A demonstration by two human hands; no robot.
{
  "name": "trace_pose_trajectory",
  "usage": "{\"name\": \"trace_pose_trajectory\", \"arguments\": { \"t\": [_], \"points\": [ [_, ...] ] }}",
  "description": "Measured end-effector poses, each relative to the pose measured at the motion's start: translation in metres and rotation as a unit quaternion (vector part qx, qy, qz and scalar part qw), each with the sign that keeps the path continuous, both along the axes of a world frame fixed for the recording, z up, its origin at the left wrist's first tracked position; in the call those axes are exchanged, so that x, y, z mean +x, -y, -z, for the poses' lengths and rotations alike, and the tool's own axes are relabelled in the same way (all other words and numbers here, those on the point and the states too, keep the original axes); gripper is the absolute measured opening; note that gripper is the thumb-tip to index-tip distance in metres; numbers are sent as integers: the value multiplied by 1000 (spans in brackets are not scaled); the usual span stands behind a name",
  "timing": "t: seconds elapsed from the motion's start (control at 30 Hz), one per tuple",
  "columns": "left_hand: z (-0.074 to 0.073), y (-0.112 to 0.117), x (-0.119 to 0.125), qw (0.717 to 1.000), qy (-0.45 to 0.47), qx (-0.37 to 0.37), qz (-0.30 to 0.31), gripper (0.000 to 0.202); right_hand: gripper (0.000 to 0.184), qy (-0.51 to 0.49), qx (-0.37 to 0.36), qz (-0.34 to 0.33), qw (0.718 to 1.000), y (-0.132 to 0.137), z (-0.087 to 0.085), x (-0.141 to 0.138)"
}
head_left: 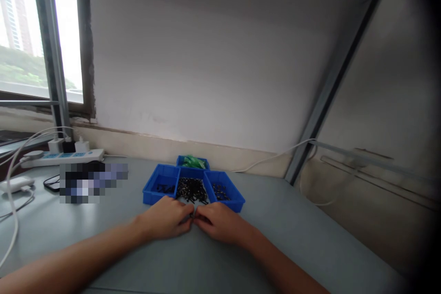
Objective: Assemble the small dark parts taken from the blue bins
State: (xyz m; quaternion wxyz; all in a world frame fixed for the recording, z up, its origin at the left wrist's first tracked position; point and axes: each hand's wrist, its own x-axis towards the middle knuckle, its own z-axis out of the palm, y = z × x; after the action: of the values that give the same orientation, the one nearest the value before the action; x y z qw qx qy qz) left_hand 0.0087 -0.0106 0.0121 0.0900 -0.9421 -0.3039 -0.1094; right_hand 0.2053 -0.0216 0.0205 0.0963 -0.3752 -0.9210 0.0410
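My left hand (pixel 169 217) and my right hand (pixel 220 221) meet fingertip to fingertip just in front of the blue bins. Both are closed in a pinch. A tiny dark piece shows between the left fingertips, too small to name; whatever the right fingers grip is hidden. Beyond the hands, a middle blue bin (pixel 192 172) holds a heap of small black and metallic parts (pixel 193 189). The left blue bin (pixel 151 188) contains black screw-like pieces (pixel 166 189). In the right blue bin (pixel 236 195) lie small shiny metal pieces (pixel 219 190).
Behind stands another blue bin (pixel 179 162) with green plastic (pixel 193 161) in it. On the left of the grey table (pixel 275 220) are a power strip (pixel 93 155) with plugs, white cables (pixel 13 213) and a blurred-out item (pixel 89 181). A metal post (pixel 322 96) rises at the right.
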Motion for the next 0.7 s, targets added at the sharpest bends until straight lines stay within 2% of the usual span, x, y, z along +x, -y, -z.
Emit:
{"name": "trace_pose_trajectory", "arguments": {
  "t": [0.3,0.7],
  "points": [
    [0,-2,1,1000,-2,-5,-1,9,19,-1,11,-10,1000,0,0,0],
    [-1,-2,1,1000,1,-8,-15,12,16,19,4,15,1000,0,-1,-1]
  ]
}}
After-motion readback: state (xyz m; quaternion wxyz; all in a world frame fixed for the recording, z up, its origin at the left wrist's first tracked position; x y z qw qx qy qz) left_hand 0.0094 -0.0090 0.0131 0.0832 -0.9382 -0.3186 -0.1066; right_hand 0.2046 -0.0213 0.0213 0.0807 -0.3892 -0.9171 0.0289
